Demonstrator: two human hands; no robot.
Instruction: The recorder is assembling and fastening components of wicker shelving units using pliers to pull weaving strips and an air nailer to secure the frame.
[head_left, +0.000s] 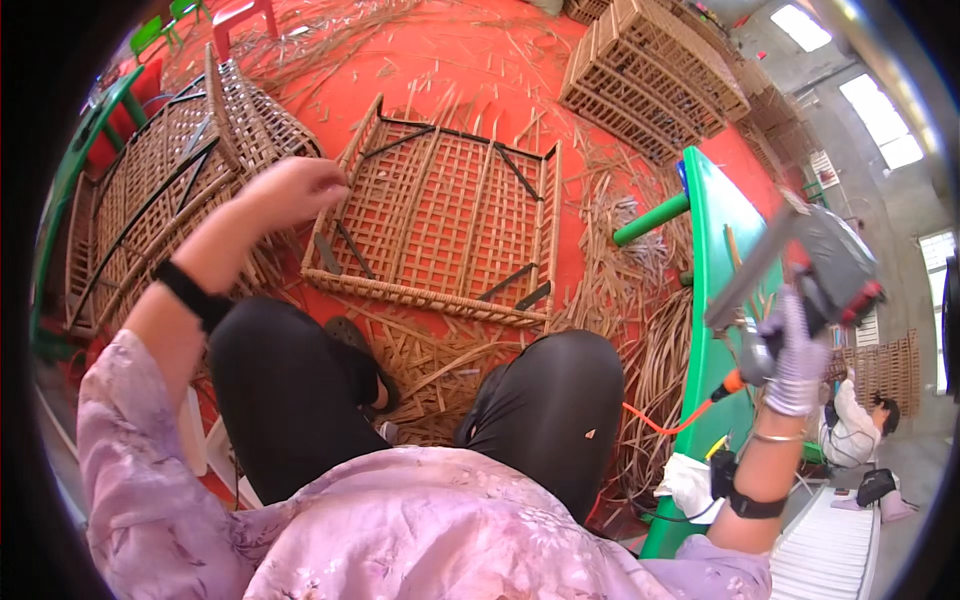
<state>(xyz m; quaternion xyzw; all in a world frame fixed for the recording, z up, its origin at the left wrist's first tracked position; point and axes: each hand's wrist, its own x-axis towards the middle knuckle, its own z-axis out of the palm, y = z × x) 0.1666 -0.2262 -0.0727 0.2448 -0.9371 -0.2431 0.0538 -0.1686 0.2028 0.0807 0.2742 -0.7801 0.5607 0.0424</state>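
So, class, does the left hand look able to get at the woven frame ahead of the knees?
Probably yes: the left hand appears empty and sits at the left edge of the woven frame, with nothing visible blocking it.

Floor's (470,35) bright red, folks. Way past the right hand (795,350) there's a grey wall (900,190) with super bright windows (880,120); a green surface (706,230) sits near that hand. Small green seats (150,36) and a red one (243,15) stand beyond the left hand (300,188).
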